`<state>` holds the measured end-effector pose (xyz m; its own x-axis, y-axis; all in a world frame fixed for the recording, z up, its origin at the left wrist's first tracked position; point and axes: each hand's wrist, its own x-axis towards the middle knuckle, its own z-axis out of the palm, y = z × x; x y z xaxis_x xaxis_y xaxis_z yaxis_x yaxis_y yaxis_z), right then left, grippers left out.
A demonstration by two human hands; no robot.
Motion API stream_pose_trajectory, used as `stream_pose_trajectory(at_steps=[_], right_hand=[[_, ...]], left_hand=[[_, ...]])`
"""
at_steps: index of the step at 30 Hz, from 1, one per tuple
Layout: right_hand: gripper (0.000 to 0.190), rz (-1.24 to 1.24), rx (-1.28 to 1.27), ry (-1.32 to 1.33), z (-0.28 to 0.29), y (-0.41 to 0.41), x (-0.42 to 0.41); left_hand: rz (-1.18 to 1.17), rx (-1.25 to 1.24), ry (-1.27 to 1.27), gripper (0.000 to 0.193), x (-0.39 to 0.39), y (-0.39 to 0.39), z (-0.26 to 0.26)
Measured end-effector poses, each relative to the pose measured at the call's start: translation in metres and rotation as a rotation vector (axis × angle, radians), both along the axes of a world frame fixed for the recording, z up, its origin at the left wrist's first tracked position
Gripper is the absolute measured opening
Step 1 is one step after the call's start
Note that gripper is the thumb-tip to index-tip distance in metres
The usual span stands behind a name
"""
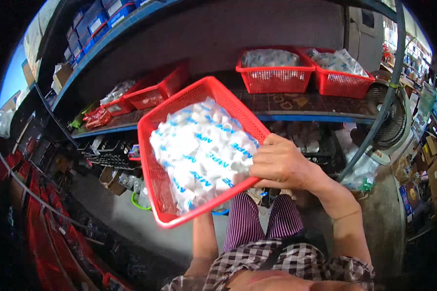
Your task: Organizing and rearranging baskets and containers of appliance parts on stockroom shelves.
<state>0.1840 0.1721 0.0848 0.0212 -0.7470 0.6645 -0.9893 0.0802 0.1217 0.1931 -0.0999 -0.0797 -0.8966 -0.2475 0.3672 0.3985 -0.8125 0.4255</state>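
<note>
A red plastic basket [167,220] is held up before me, tilted. Inside it lies a clear plastic bag with blue print [204,152], full of small white tube-like pieces. My right hand [278,162] grips the basket's rim at its right corner, fingers curled over the edge and close against the bag. My left forearm [204,236] runs up beneath the near side of the basket, which hides my left hand.
On the shelf [313,107] beyond stand red baskets with filled bags [276,80] and a red basket [153,91] farther left. Blue boxes [94,29] fill an upper shelf. A metal post [388,98] and fan [389,116] are at right. Black crates [107,152] sit below.
</note>
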Motion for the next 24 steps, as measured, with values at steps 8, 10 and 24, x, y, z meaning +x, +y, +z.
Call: stream_pose_trajectory(at_steps=[8,10,24], right_hand=[[0.027,-0.153,-0.209,0.035,0.033,-0.012,-0.072],[0.028,-0.307,-0.304,0.024,0.034,-0.014,-0.102],[0.045,0.099,-0.477,-0.301,0.022,-0.11,-0.062]], left_hand=[[0.459,0.026,0.003,0.075,-0.02,0.001,0.071],[0.547,0.021,-0.017,0.073,-0.02,0.006,0.076],[0.332,0.03,0.195,0.09,-0.032,-0.01,0.087]])
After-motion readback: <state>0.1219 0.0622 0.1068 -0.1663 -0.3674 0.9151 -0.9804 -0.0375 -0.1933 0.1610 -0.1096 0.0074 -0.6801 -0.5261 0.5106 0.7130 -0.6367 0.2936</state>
